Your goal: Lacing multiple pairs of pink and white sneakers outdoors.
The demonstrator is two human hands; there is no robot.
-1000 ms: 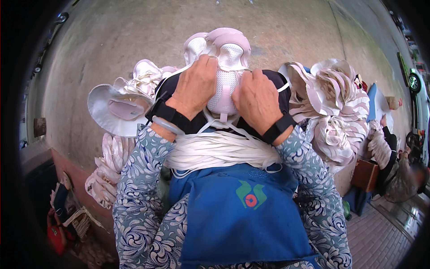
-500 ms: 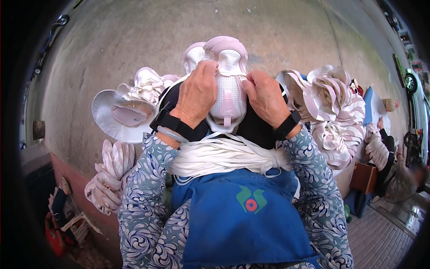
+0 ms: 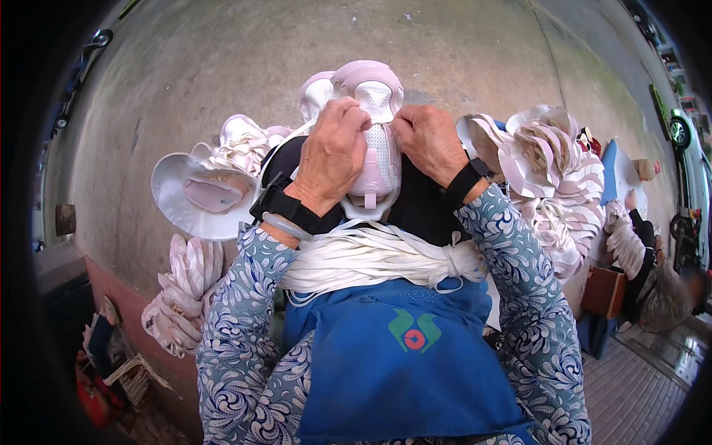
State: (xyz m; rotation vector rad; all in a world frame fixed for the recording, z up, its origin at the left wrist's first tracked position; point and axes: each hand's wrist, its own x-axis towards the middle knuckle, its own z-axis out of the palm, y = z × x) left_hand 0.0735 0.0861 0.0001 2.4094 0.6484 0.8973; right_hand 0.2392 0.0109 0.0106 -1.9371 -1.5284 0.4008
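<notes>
A pink and white mesh shoe upper [image 3: 380,96] lies over my dark-clad lap, its rounded toe end pointing away from me and its pink pull tab nearest me. My left hand [image 3: 334,152] is closed at its left edge, fingertips pinched near the lacing area. At the right edge, my right hand [image 3: 430,142] pinches too, thumb against forefinger. Whether a lace runs between the fingertips is hidden. Beside my left wrist a white shoelace [image 3: 268,167] trails down. Another pale upper [image 3: 314,93] shows behind the left side of the first.
A bundle of white laces [image 3: 363,259] lies across my lap above a blue apron [image 3: 408,386]. Stacked shoe uppers [image 3: 552,170] stand at the right. At the left are a white hat [image 3: 174,196] with a pink piece inside and more uppers [image 3: 185,289]. Another person [image 3: 664,297] sits far right.
Both hands have moved closer together over the upper, the right one shifting left and slightly up. The upper has shifted slightly left.
</notes>
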